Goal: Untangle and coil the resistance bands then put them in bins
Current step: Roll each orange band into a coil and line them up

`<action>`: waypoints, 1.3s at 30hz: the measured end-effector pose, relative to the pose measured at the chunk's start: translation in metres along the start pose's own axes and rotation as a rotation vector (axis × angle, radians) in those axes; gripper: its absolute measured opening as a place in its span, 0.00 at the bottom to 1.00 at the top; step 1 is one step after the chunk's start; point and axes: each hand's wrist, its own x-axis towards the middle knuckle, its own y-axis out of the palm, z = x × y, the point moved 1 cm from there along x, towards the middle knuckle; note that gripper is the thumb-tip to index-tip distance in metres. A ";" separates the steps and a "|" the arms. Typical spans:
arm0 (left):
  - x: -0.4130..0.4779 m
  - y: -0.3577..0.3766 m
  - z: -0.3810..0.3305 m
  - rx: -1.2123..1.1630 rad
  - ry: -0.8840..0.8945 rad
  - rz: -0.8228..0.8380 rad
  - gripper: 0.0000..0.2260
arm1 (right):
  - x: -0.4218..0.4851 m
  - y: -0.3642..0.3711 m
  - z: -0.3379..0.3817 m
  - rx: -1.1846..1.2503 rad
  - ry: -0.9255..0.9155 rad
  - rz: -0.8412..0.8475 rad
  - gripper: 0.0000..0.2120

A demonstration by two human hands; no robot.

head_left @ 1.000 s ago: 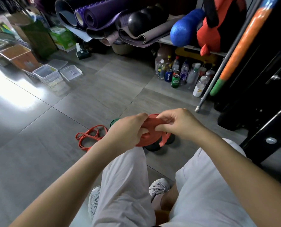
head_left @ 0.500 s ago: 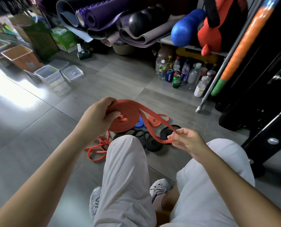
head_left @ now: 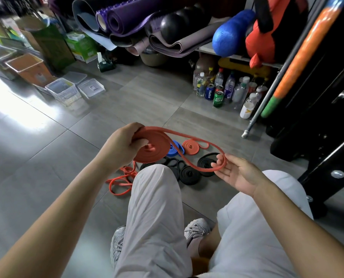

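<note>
My left hand (head_left: pixel 121 146) grips a flat spiral coil of orange-red resistance band (head_left: pixel 154 150) above my left knee. A loose loop of the same band runs right to my right hand (head_left: pixel 236 174), whose fingers lie nearly straight, palm up, with the loop's end hooked over the fingertips. On the floor beyond my knees lie a coiled blue band (head_left: pixel 176 149), a small coiled orange band (head_left: pixel 190 146), black coiled bands (head_left: pixel 189 174) and a tangled orange band (head_left: pixel 120 180). Clear plastic bins (head_left: pixel 63 91) stand far left.
Bottles and cans (head_left: pixel 221 91) line the floor under a shelf with rolled mats (head_left: pixel 127 19). A metal pole (head_left: pixel 267 97) leans at right beside a black rack (head_left: pixel 327 137). Cardboard boxes (head_left: pixel 30 68) sit at the far left.
My hands were together over the coil; they have parted. My left hand moved left with the coil, my right hand drew the loose loop out to the right and its fingers straightened.
</note>
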 end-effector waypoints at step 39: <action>-0.011 0.031 -0.046 -0.561 -0.061 0.050 0.04 | -0.029 0.071 0.023 -0.715 -0.536 0.229 0.13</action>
